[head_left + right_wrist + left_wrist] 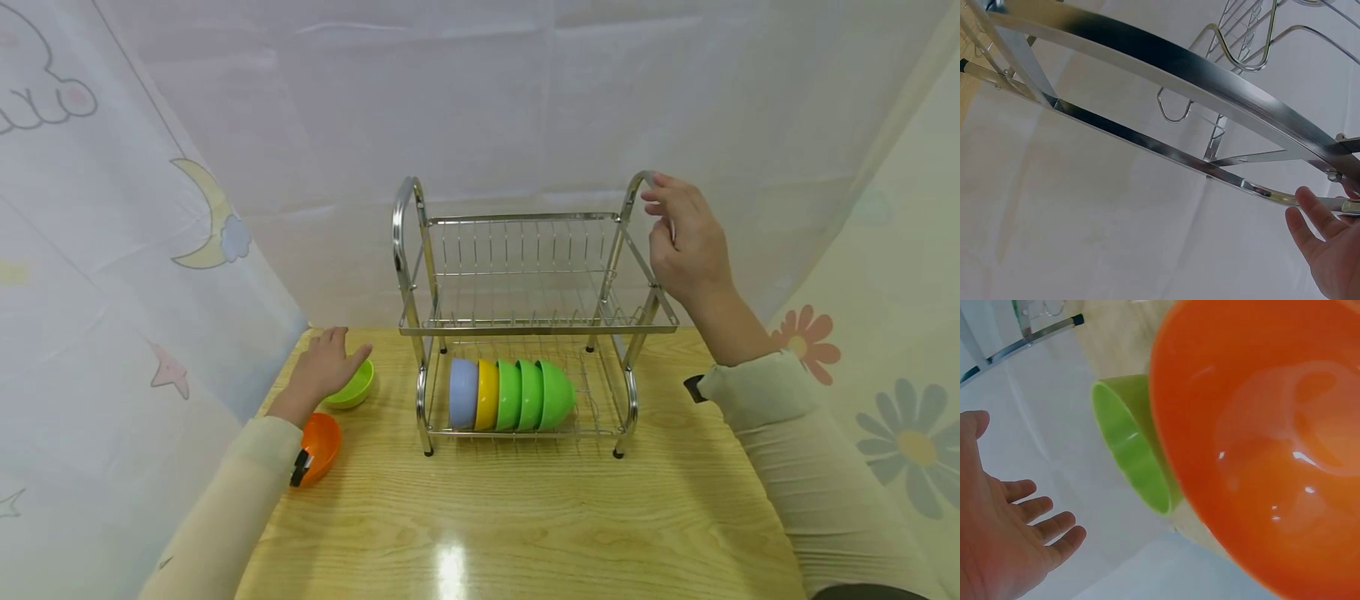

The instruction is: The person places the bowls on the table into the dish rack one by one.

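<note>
My left hand [321, 372] reaches over the far left of the table with its fingers extended and holds nothing. Below it in the head view is a small light-green bowl [354, 388], partly covered by the hand. Nearer to me sits a larger orange bowl [324, 450], overlapped by the wrist; it fills much of the left wrist view. My right hand [690, 237] is at the top right of a two-tier metal dish rack [537, 329], its loosely bent fingers right at the curved side rail [1266, 194]. A row of nested bowls [510, 396] lies sideways on the lower tier.
The row has a blue-purple bowl [462, 394], a yellow one [487, 395] and several green ones. The upper tier [525, 271] is bare wire. A wooden table [525, 517] carries everything, with printed curtains [225, 100] close behind and on both sides.
</note>
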Available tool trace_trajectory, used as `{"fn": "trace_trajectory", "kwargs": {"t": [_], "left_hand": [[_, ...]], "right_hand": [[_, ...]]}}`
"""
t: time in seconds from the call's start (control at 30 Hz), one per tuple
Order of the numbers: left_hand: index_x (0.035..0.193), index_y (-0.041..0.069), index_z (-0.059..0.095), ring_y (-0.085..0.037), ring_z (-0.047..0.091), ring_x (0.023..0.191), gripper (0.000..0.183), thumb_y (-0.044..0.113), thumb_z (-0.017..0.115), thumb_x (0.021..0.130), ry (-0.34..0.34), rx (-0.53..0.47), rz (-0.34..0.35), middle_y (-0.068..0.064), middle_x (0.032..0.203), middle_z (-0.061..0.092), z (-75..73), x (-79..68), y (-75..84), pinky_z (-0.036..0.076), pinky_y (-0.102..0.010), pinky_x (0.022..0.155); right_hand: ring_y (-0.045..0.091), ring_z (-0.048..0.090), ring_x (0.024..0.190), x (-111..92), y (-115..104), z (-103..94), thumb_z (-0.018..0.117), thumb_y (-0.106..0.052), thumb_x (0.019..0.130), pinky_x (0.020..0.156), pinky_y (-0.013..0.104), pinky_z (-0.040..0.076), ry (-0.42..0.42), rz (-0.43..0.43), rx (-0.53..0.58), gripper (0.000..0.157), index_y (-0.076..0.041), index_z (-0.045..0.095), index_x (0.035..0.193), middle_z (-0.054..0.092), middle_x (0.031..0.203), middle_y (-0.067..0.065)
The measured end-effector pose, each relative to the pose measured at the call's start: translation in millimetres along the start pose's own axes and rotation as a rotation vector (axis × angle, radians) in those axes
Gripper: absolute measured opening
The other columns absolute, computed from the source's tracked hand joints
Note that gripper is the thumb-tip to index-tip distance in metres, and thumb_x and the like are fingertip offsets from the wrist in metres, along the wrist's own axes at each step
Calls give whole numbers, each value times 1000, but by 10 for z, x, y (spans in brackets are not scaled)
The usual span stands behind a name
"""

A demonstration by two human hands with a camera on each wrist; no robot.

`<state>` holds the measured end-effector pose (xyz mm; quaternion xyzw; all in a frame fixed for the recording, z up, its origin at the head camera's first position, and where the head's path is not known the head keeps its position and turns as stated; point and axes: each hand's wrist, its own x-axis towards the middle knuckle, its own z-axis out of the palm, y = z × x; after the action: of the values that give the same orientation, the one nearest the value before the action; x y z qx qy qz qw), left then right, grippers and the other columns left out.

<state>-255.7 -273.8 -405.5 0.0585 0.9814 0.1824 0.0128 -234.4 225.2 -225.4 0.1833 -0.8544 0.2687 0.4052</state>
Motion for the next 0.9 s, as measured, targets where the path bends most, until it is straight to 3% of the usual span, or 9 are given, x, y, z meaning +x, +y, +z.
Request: {"fn": "trace_trajectory", "kwargs": {"t": [0.33,0.63,0.9], "left_hand": [[156,-11,17,-59,21,141,102,74,24,99,-101,33,-76,-35,159,20,177,49,-157,27,-71,112],[156,-12,5,-60,11,144,106,71,35,99,-192,-19,-155,-38,160,11,248,83,-245,20,-74,113],[154,-16,-1,-64,15,140,114,69,48,96,-245,-40,-187,-42,157,8,288,47,-264,25,-72,112]], "right_hand": [[35,65,115,-1,15,17,37,1,96,75,14,34,1,-9,5,41,3,61,129,53,148,10],[34,65,116,-10,-22,-1,40,6,95,69,17,33,6,-4,18,42,1,62,131,53,149,7],[35,65,116,-8,-19,3,40,4,96,68,18,31,-6,7,17,41,1,62,130,52,150,8]]}}
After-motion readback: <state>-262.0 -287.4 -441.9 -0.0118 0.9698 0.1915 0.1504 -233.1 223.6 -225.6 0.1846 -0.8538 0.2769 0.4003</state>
